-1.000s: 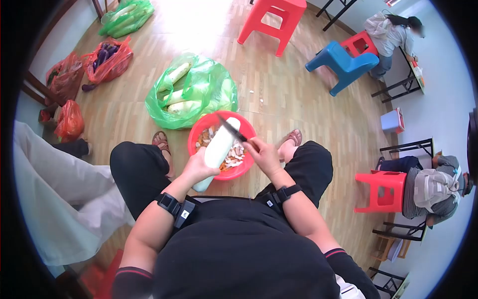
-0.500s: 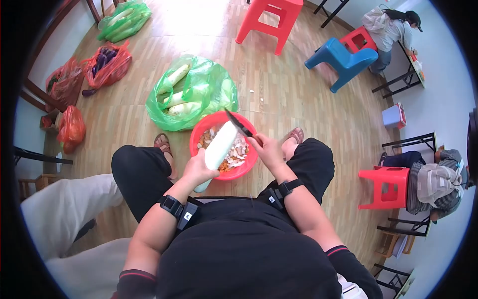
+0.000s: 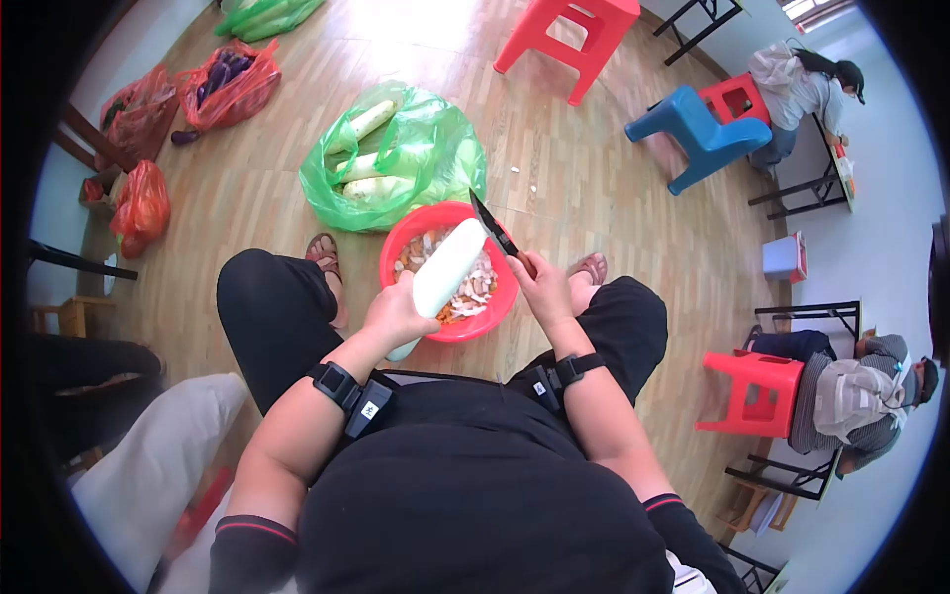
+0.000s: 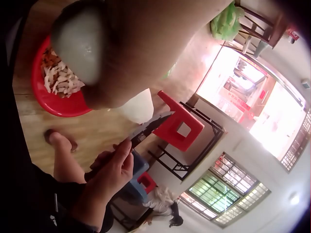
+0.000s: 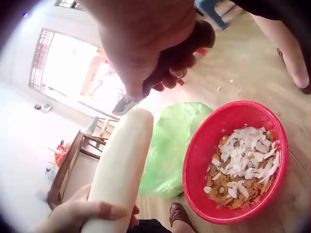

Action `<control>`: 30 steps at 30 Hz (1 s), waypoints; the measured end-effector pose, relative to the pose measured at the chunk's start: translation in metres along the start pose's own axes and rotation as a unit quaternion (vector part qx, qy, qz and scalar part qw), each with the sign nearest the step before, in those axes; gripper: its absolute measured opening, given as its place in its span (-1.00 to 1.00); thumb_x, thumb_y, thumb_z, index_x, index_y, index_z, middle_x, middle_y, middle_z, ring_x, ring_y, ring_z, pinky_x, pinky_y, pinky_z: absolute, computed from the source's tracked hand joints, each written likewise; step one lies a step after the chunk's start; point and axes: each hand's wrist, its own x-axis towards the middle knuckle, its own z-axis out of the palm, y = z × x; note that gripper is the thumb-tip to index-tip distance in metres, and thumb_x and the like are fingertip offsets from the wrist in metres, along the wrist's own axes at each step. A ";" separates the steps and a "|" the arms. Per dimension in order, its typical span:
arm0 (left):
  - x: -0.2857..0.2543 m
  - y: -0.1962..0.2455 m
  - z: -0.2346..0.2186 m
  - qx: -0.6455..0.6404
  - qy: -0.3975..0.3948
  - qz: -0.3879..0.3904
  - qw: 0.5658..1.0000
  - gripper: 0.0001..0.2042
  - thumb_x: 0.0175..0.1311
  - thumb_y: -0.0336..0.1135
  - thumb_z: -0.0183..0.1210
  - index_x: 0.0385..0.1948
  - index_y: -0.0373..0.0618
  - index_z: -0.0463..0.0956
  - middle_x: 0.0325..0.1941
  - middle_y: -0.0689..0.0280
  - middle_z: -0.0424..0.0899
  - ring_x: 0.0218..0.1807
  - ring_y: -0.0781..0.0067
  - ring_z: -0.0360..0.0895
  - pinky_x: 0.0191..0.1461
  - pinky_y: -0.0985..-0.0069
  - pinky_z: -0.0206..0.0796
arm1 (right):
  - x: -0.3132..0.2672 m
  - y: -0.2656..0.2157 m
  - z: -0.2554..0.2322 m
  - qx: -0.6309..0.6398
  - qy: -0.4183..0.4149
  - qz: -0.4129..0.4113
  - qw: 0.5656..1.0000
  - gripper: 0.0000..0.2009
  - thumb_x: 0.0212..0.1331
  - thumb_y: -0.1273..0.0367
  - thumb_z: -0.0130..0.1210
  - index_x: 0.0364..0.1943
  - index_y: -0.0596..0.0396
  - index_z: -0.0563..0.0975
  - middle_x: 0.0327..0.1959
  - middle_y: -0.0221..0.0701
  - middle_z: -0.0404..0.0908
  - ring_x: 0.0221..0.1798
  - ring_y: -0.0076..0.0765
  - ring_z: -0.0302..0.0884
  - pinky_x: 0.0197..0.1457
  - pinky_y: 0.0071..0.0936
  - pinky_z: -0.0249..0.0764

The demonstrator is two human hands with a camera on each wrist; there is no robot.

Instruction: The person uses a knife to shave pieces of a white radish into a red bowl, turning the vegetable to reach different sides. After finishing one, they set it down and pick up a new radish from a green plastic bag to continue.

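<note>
A long pale peeled radish [image 3: 447,269] slants over a red basin [image 3: 505,297]; my left hand [image 3: 396,315] grips its lower part, with fingers and thumb around it in the right wrist view. My right hand [image 3: 546,289] holds a dark-bladed knife [image 3: 492,224] by its handle, the blade pointing up and away beside the radish's far end. In the right wrist view, the blade [image 5: 125,104] is close to the radish [image 5: 124,160]; whether they touch, I cannot tell. White and orange peelings [image 5: 248,160] lie in the basin.
A green bag [image 3: 435,129] of long white radishes lies just beyond the basin. Red bags [image 3: 230,84] stand at the left. Beside my left knee is another person's light trouser leg [image 3: 163,465]. Red and blue stools [image 3: 698,134] and two seated people are at the right.
The knife has swung from across the radish to beyond its far end, pointing more upright. The left hand keeps its grip. The light-trousered person at the left has shifted.
</note>
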 end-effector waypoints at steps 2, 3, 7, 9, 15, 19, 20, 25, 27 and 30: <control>-0.001 0.004 -0.003 0.004 -0.001 -0.006 1.000 -0.39 -0.32 -0.17 0.38 -0.18 -0.25 0.31 -0.27 -0.08 0.62 -0.16 -0.03 0.61 -0.07 0.21 0.45 | -0.007 -0.010 0.004 0.027 -0.015 -0.017 0.999 -0.71 0.20 0.11 0.13 -0.33 0.06 0.56 -0.59 -0.26 0.56 -0.54 -0.18 0.54 -0.43 -0.32 0.42; -0.001 0.007 -0.004 0.011 -0.007 -0.011 1.000 -0.39 -0.31 -0.17 0.38 -0.18 -0.24 0.31 -0.27 -0.08 0.62 -0.16 -0.03 0.61 -0.07 0.21 0.45 | -0.012 -0.016 0.007 0.055 -0.029 -0.028 0.998 -0.71 0.20 0.11 0.14 -0.33 0.06 0.56 -0.59 -0.25 0.55 -0.55 -0.18 0.53 -0.43 -0.33 0.42; -0.002 0.007 -0.002 0.020 -0.008 -0.026 0.999 -0.39 -0.31 -0.16 0.39 -0.18 -0.24 0.31 -0.27 -0.06 0.62 -0.16 -0.02 0.62 -0.07 0.22 0.46 | -0.030 -0.046 0.011 0.074 -0.090 -0.155 0.981 -0.77 0.16 0.25 0.21 -0.31 0.14 0.54 -0.60 -0.26 0.52 -0.59 -0.37 0.46 -0.47 -0.45 0.37; -0.002 0.007 -0.003 0.034 0.004 -0.013 0.999 -0.40 -0.31 -0.16 0.39 -0.19 -0.22 0.31 -0.28 -0.05 0.62 -0.16 0.00 0.62 -0.09 0.22 0.47 | -0.028 -0.043 0.013 0.074 -0.088 -0.138 0.984 -0.75 0.17 0.19 0.18 -0.32 0.09 0.55 -0.57 -0.26 0.55 -0.54 -0.25 0.51 -0.44 -0.38 0.41; -0.005 0.009 -0.007 0.049 0.011 -0.008 0.999 -0.43 -0.30 -0.20 0.38 -0.22 -0.24 0.31 -0.31 -0.03 0.62 -0.19 -0.01 0.62 -0.11 0.20 0.46 | -0.005 -0.005 -0.002 0.010 -0.001 -0.014 1.000 -0.72 0.18 0.14 0.15 -0.31 0.08 0.56 -0.56 -0.24 0.57 -0.49 -0.13 0.57 -0.41 -0.31 0.44; -0.005 0.011 -0.007 0.050 0.021 0.001 0.999 -0.44 -0.30 -0.21 0.37 -0.23 -0.24 0.31 -0.32 -0.02 0.63 -0.19 -0.01 0.62 -0.11 0.21 0.46 | -0.017 -0.025 0.007 0.071 -0.037 -0.051 0.995 -0.74 0.18 0.16 0.17 -0.31 0.08 0.57 -0.56 -0.22 0.57 -0.50 -0.14 0.57 -0.42 -0.31 0.43; -0.004 0.011 -0.006 0.054 0.018 -0.001 0.998 -0.44 -0.30 -0.22 0.37 -0.23 -0.24 0.32 -0.32 -0.02 0.63 -0.19 0.00 0.62 -0.10 0.21 0.46 | -0.023 -0.034 0.009 0.079 -0.082 -0.055 0.992 -0.74 0.18 0.16 0.17 -0.33 0.07 0.57 -0.55 -0.23 0.58 -0.49 -0.15 0.58 -0.42 -0.32 0.44; -0.002 0.009 -0.005 0.059 0.019 0.000 0.998 -0.44 -0.30 -0.22 0.37 -0.22 -0.26 0.32 -0.31 -0.03 0.62 -0.18 0.00 0.63 -0.10 0.21 0.46 | -0.026 -0.049 0.014 0.032 -0.089 -0.123 0.988 -0.74 0.19 0.16 0.16 -0.37 0.07 0.56 -0.55 -0.25 0.58 -0.50 -0.16 0.56 -0.41 -0.32 0.45; -0.005 0.012 -0.007 0.066 0.010 -0.015 0.998 -0.43 -0.30 -0.21 0.38 -0.21 -0.25 0.32 -0.31 -0.03 0.63 -0.18 0.00 0.62 -0.10 0.21 0.46 | -0.018 -0.027 0.014 0.054 -0.070 -0.100 0.991 -0.74 0.19 0.15 0.15 -0.38 0.07 0.56 -0.55 -0.26 0.58 -0.50 -0.17 0.56 -0.41 -0.32 0.45; -0.005 0.011 -0.007 0.069 0.010 -0.020 0.997 -0.41 -0.31 -0.19 0.38 -0.20 -0.24 0.32 -0.31 -0.02 0.63 -0.18 0.00 0.62 -0.10 0.21 0.46 | -0.005 -0.002 0.006 0.031 -0.004 -0.006 0.999 -0.72 0.20 0.15 0.14 -0.39 0.08 0.56 -0.56 -0.25 0.57 -0.51 -0.20 0.56 -0.40 -0.32 0.44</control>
